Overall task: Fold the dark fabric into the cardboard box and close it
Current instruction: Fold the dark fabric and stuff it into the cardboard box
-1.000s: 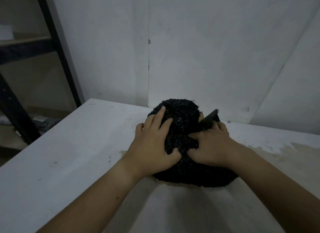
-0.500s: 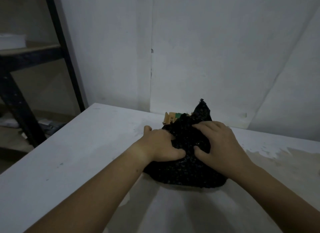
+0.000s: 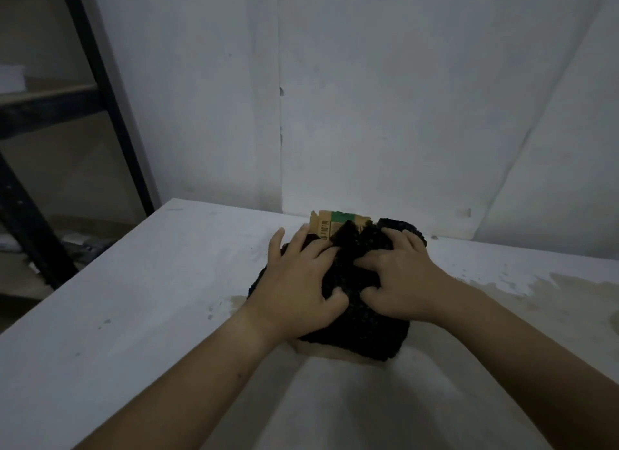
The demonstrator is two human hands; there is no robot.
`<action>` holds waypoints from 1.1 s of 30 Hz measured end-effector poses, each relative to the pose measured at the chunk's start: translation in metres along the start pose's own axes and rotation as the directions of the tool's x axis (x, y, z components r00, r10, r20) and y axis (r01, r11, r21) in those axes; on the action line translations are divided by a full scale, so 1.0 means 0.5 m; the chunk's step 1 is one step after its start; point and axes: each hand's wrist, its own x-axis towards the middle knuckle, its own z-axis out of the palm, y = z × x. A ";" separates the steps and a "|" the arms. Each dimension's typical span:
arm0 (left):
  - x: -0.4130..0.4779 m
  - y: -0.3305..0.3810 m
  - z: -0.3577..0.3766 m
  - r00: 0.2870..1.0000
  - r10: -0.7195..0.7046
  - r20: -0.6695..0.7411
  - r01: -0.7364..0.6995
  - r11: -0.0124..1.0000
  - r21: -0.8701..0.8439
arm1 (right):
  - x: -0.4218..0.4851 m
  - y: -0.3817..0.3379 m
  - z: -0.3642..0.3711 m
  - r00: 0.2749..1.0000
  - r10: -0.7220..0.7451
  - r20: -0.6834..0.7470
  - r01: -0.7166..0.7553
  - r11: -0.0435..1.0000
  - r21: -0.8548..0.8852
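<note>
A bundle of dark knitted fabric [image 3: 361, 329] lies heaped over a cardboard box on the white table [image 3: 134, 299]. Only the box's far flap [image 3: 330, 227], brown with a green patch and print, shows above the fabric. My left hand [image 3: 298, 285] lies on the left side of the bundle, fingers spread and pressing down, fingertips near the flap. My right hand [image 3: 398, 282] presses on the right side with its fingers curled into the fabric. The thumbs nearly meet in the middle. The rest of the box is hidden under the cloth.
A white wall [image 3: 368, 98] rises just behind the table. A black metal shelf rack [image 3: 107, 91] stands at the left beyond the table's edge. The table surface at the right [image 3: 569, 292] is worn and stained brown.
The raised peak of fabric has been pushed down. My left hand has slid forward onto the top of the bundle and spread its fingers. More of the cardboard flap shows.
</note>
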 end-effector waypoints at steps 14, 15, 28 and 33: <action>0.063 -0.006 -0.019 0.912 -0.167 0.374 0.116 0.981 0.155 | 0.000 0.010 0.023 0.948 -0.040 -0.316 0.027 0.999 -0.044; 0.069 -0.003 -0.021 0.897 -0.175 0.405 0.115 0.979 0.169 | 0.001 0.012 0.025 0.955 -0.051 -0.294 0.035 0.998 -0.059; 0.001 -0.001 0.021 1.000 -0.026 -0.011 0.027 0.998 0.055 | 0.023 -0.007 -0.001 0.997 -0.001 0.083 0.010 0.994 -0.111; 0.015 -0.002 0.013 0.998 -0.011 0.065 0.005 0.996 0.093 | 0.035 -0.015 0.000 0.994 0.024 0.108 -0.008 0.990 -0.140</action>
